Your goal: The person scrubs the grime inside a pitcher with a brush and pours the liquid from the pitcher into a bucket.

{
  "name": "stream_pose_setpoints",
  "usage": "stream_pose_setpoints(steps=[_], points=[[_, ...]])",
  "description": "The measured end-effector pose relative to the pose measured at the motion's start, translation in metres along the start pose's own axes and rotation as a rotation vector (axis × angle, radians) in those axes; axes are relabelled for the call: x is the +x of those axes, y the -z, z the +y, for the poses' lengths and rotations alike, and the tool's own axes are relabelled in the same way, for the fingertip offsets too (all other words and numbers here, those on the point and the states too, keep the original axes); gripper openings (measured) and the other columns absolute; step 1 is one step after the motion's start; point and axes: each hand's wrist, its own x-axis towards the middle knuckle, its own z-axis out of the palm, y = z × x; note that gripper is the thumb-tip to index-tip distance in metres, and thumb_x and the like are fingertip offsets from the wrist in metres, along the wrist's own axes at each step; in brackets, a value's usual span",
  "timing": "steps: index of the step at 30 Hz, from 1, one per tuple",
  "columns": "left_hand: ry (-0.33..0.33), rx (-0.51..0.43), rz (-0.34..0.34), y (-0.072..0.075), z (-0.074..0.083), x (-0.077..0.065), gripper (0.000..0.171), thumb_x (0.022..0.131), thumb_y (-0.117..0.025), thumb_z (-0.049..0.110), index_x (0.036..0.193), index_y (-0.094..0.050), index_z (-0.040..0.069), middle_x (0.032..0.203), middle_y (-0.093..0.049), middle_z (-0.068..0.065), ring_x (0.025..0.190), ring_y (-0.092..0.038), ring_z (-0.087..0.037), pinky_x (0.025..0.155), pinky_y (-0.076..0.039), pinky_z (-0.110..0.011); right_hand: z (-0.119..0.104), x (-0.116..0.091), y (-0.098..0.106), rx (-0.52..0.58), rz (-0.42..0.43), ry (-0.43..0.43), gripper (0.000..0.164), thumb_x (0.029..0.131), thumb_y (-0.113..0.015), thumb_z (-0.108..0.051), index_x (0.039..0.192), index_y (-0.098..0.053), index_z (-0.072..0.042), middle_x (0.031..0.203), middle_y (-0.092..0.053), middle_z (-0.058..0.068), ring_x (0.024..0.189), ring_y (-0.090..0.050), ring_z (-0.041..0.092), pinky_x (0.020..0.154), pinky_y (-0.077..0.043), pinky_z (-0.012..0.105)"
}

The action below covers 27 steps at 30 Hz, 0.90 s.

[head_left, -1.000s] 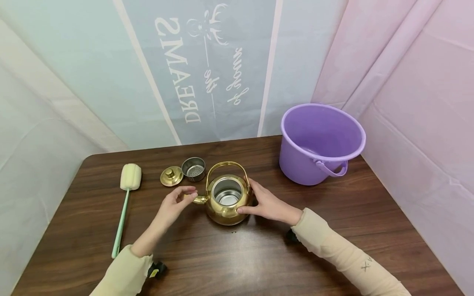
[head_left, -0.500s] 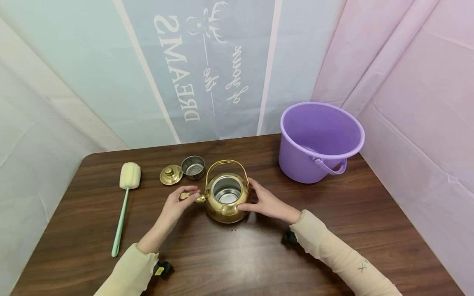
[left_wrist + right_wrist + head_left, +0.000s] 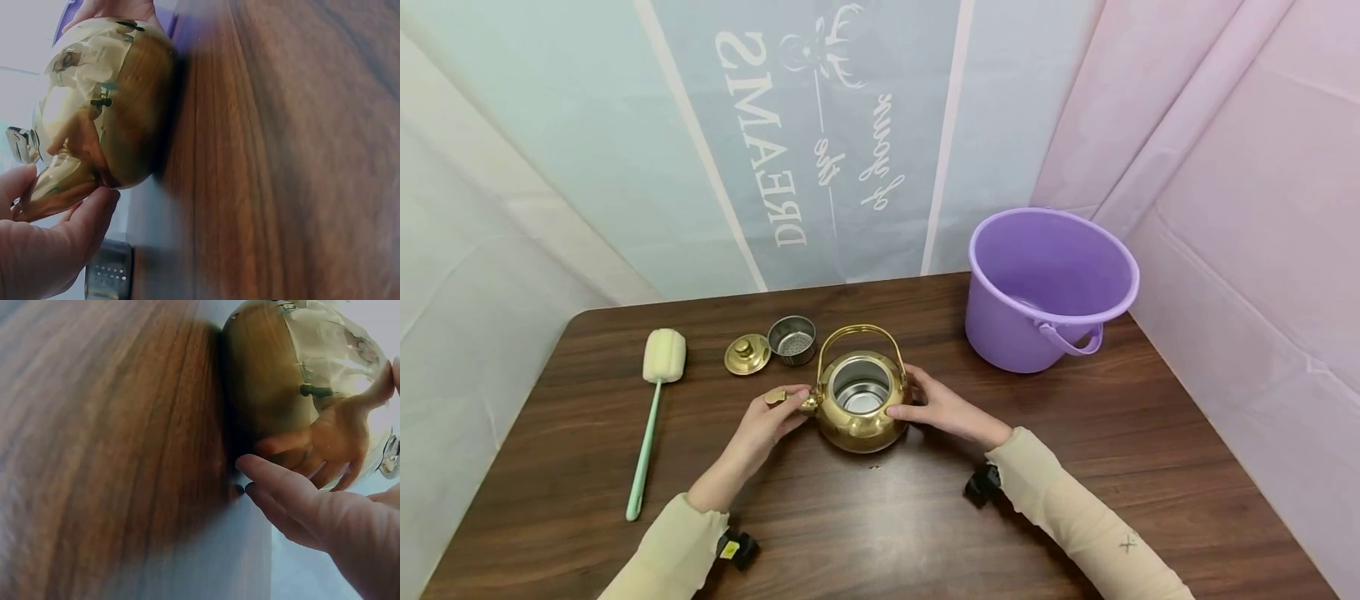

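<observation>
A shiny gold kettle (image 3: pixel 859 432) stands lidless on the table, its hoop handle (image 3: pixel 859 328) upright and its steel inside showing. My left hand (image 3: pixel 769 423) holds the spout (image 3: pixel 59 187) between thumb and fingers; the spout's tip pokes out past them in the head view. On the opposite side, my right hand (image 3: pixel 946 410) grips the round body, thumb on the front near the opening and fingers around the side, low by the base in the right wrist view. Behind the spout lie the gold lid (image 3: pixel 747 355) and a perforated steel strainer (image 3: pixel 792 341), close together.
A purple bucket (image 3: pixel 1015 342) stands at the back right, handle hanging down its front. To the left lies a sponge brush (image 3: pixel 664 357) with a long green handle. The dark wooden table (image 3: pixel 880 533) meets a hanging cloth (image 3: pixel 880 242) behind.
My left hand has slid slightly right along the spout, closer to the body, and tightened on it. My right hand has shifted a little on the kettle's side. The kettle stays in place.
</observation>
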Motion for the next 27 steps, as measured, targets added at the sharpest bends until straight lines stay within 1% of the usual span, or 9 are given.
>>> stream_pose_setpoints(steps=[3, 5, 9, 13, 19, 24, 27], points=[[0.023, -0.044, -0.033, -0.002, -0.001, -0.001, 0.043, 0.094, -0.047, 0.012, 0.127, -0.04, -0.014, 0.127, -0.048, -0.019, 0.098, -0.057, -0.007, 0.088, -0.045, -0.031, 0.002, 0.001, -0.001, 0.044, -0.001, 0.008, 0.077, 0.081, -0.067, -0.031, 0.139, -0.026, -0.002, 0.133, -0.043, 0.016, 0.122, -0.042, 0.027, 0.098, -0.035, 0.041], [0.034, -0.071, -0.048, -0.002, -0.002, -0.001, 0.044, 0.094, -0.048, 0.014, 0.127, -0.04, -0.013, 0.121, -0.053, -0.014, 0.096, -0.058, -0.009, 0.087, -0.046, -0.032, 0.003, 0.002, -0.001, 0.073, 0.0, 0.023, 0.075, 0.081, -0.068, -0.027, 0.138, -0.028, 0.0, 0.132, -0.043, 0.018, 0.121, -0.043, 0.029, 0.098, -0.035, 0.041], [0.044, -0.125, -0.034, -0.005, -0.001, -0.001, 0.041, 0.094, -0.048, 0.014, 0.125, -0.043, -0.012, 0.107, -0.059, -0.007, 0.089, -0.061, -0.012, 0.082, -0.048, -0.029, 0.003, 0.003, -0.002, 0.101, 0.01, 0.047, 0.074, 0.081, -0.068, -0.024, 0.138, -0.029, 0.001, 0.131, -0.045, 0.021, 0.118, -0.046, 0.031, 0.097, -0.036, 0.041], [0.052, -0.139, -0.013, -0.008, 0.0, 0.0, 0.039, 0.093, -0.048, 0.013, 0.124, -0.045, -0.012, 0.107, -0.059, -0.008, 0.087, -0.061, -0.013, 0.079, -0.049, -0.028, 0.005, 0.001, -0.001, 0.087, 0.023, 0.055, 0.075, 0.08, -0.069, -0.025, 0.138, -0.029, 0.002, 0.129, -0.046, 0.022, 0.116, -0.048, 0.03, 0.095, -0.038, 0.04], [0.065, -0.137, -0.014, -0.011, 0.001, 0.002, 0.041, 0.094, -0.048, 0.012, 0.125, -0.042, -0.014, 0.109, -0.058, -0.01, 0.087, -0.061, -0.013, 0.078, -0.049, -0.027, 0.005, -0.003, 0.0, 0.077, 0.049, 0.044, 0.078, 0.079, -0.07, -0.026, 0.138, -0.028, 0.003, 0.128, -0.047, 0.021, 0.114, -0.05, 0.03, 0.094, -0.039, 0.04], [0.062, -0.141, -0.013, -0.012, 0.001, 0.002, 0.045, 0.093, -0.049, 0.013, 0.126, -0.039, -0.016, 0.104, -0.06, -0.009, 0.086, -0.062, -0.013, 0.077, -0.05, -0.026, 0.004, -0.003, 0.001, 0.059, 0.051, 0.048, 0.078, 0.08, -0.07, -0.026, 0.137, -0.028, 0.006, 0.128, -0.046, 0.022, 0.115, -0.049, 0.031, 0.095, -0.039, 0.039], [0.063, -0.143, -0.005, -0.013, 0.001, 0.002, 0.045, 0.093, -0.049, 0.013, 0.126, -0.04, -0.016, 0.105, -0.059, -0.01, 0.087, -0.062, -0.013, 0.078, -0.05, -0.027, 0.004, -0.003, 0.001, 0.041, 0.05, 0.048, 0.077, 0.08, -0.07, -0.025, 0.138, -0.028, 0.006, 0.129, -0.046, 0.022, 0.116, -0.049, 0.031, 0.095, -0.039, 0.04]])
